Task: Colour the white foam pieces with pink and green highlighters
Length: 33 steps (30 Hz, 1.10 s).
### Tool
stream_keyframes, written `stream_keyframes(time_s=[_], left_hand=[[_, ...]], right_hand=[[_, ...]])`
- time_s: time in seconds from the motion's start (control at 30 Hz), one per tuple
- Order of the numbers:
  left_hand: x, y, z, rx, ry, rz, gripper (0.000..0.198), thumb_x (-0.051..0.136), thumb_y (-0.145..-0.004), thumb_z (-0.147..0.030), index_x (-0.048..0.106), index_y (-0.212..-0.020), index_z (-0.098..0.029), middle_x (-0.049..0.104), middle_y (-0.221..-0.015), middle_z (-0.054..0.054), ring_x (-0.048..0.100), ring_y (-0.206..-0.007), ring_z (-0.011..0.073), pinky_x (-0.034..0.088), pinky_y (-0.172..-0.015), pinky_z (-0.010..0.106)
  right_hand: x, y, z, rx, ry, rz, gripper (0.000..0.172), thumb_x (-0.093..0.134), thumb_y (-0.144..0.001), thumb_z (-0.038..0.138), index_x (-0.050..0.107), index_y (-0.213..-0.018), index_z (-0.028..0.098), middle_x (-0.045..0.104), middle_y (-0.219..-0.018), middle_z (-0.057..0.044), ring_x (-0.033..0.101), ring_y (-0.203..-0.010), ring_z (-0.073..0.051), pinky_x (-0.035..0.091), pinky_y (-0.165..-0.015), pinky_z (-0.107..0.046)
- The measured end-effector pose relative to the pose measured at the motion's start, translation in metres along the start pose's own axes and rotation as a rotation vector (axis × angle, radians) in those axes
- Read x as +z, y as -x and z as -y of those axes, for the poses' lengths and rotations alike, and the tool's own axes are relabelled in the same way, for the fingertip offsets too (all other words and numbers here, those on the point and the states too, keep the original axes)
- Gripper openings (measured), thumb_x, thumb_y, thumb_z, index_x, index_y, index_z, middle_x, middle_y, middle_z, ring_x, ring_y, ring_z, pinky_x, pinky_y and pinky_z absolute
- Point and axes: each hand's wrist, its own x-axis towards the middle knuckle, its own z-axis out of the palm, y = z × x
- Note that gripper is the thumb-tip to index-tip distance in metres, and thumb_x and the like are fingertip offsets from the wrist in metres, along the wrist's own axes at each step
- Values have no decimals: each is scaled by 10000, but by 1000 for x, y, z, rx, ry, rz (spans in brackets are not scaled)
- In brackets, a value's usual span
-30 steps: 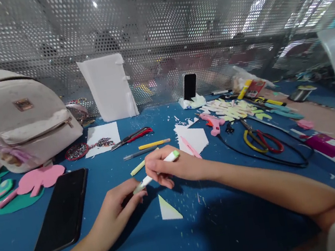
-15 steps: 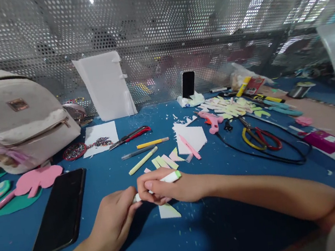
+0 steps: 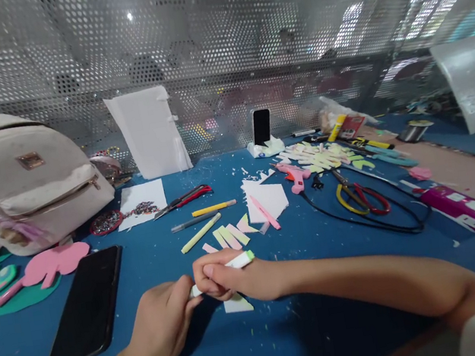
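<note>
A white marker (image 3: 240,260) with a light green end lies slantwise across both fists, above the blue table. My right hand (image 3: 230,274) is wrapped round its middle, the green end sticking out over the wrist. At the lower left end, my left hand (image 3: 162,316) pinches the marker between thumb and fingers; its very tip is hidden. Beneath the right hand, a white paper piece with a light green edge (image 3: 238,305) is partly covered. Just beyond the knuckles lie several pale green and pink paper strips (image 3: 229,236) and a light green pen (image 3: 201,233).
A dark phone (image 3: 84,307) and a pink cutout (image 3: 55,262) lie left, before a white backpack (image 3: 33,168). Farther back are a red utility knife (image 3: 184,199) and white paper with a pink pen (image 3: 265,212). Rightward sit a pink glue gun (image 3: 295,176), pliers (image 3: 362,197) and a magenta power strip (image 3: 463,208).
The camera view has tilted slightly, so the background sits lower. Both hands keep their hold on the marker, with hardly any shift between them.
</note>
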Motion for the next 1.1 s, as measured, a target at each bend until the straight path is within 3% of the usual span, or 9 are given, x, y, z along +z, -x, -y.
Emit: stream_keyframes(time_s=[0.47,0.6,0.7,0.77,0.9,1.0,1.03,1.1], left_hand=[[-1,1,-4,27,-120,-52,448,305,-1151,-402,392,-745,-236,445,-571,-52,395,-452,158,279,-508,289],[-4,-4,2,-14,-66,-28,446,310,-1144,-450,391,-758,-240,435,-566,-59,399,-448,160,282,-492,284],[-7,-7,8,-95,30,40,374,286,-1151,-369,438,-838,-233,487,-621,-57,464,-486,148,332,-507,258],[-9,-9,10,-147,102,90,328,286,-1144,-303,472,-885,-226,530,-676,-51,514,-538,137,383,-548,236],[-13,-11,12,-227,176,102,241,334,-1123,-261,568,-1073,-233,637,-891,-8,607,-761,159,461,-704,241],[-13,-11,14,-273,195,72,302,361,-1114,-251,492,-1386,-264,663,-1137,26,618,-971,189,479,-859,274],[-13,-11,15,-286,202,67,347,359,-1113,-238,450,-1446,-274,659,-1187,29,614,-1012,190,478,-889,279],[-12,-12,18,-294,212,70,389,344,-1113,-208,428,-1482,-297,649,-1257,25,611,-1074,187,467,-946,291]], right_hand=[[11,3,-14,24,-282,-93,414,529,-1038,473,418,-762,186,327,-680,81,226,-505,-57,157,-487,-247],[5,-1,-4,68,-157,-62,418,507,-1039,520,449,-799,183,339,-663,85,275,-492,-54,207,-483,-228],[-9,-9,8,135,-38,-78,384,607,-978,549,502,-912,185,408,-634,85,340,-512,-69,261,-487,-208],[-23,-14,18,156,76,-180,346,622,-968,527,506,-994,201,479,-640,71,377,-515,-81,269,-469,-205],[-62,-17,45,49,331,-435,223,491,-1010,432,480,-985,211,410,-624,77,331,-489,-86,254,-474,-224],[-88,-8,70,16,914,-528,229,431,-1034,386,518,-937,199,484,-655,30,438,-582,-117,317,-566,-253],[-94,-3,78,106,1195,-528,206,480,-1018,365,548,-927,193,551,-708,3,466,-620,-125,309,-590,-265],[-104,5,90,452,1654,-422,209,521,-1001,355,613,-920,187,633,-760,-35,491,-631,-146,268,-592,-287]])
